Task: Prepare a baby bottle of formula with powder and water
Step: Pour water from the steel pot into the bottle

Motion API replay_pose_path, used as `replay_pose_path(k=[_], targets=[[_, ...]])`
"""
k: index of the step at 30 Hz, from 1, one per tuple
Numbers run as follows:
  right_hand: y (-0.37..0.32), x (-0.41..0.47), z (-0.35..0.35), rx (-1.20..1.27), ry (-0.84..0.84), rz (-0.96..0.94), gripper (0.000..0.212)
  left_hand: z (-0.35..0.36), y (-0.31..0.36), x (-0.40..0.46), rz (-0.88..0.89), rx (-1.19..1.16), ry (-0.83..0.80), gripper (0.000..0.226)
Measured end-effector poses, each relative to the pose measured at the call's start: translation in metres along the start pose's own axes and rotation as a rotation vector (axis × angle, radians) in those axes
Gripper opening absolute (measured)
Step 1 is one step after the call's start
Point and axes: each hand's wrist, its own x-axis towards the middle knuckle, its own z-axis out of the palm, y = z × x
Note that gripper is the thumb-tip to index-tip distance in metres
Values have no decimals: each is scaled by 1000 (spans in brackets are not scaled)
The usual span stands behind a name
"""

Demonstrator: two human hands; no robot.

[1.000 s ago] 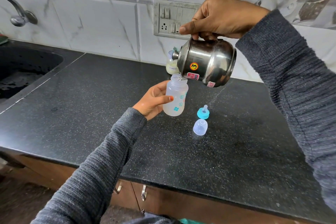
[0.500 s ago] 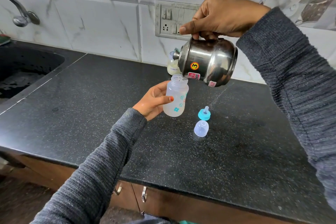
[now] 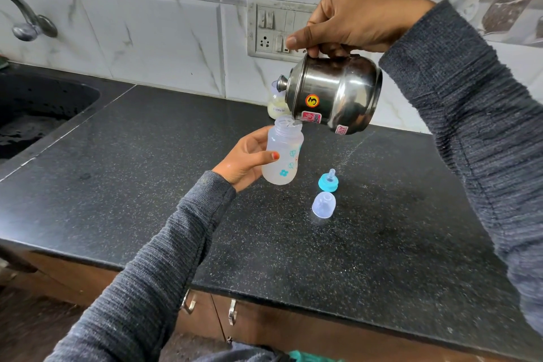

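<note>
Above the surface [image 3: 147, 185], the left hand [image 3: 244, 160] grips the bottle [image 3: 282, 153] while the right hand [image 3: 352, 19] grips the tilted pot [image 3: 335, 94] at 1 o'clock, pouring water; teat [image 3: 328, 181] and cap [image 3: 323, 205] unfitted, powder apparently pending.

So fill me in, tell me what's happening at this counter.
A person is pouring water into a baby bottle. The left hand holds the open bottle above the black counter; the right hand tips a steel pot over its mouth. The teal nipple ring and clear cap sit on the counter.
</note>
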Motion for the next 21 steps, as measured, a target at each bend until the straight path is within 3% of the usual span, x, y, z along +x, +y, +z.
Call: replay_pose_path(k=[21], targets=[[-2,-6,1,-12,-13,-9,37,8,0,-7,3,-4,-14,84]])
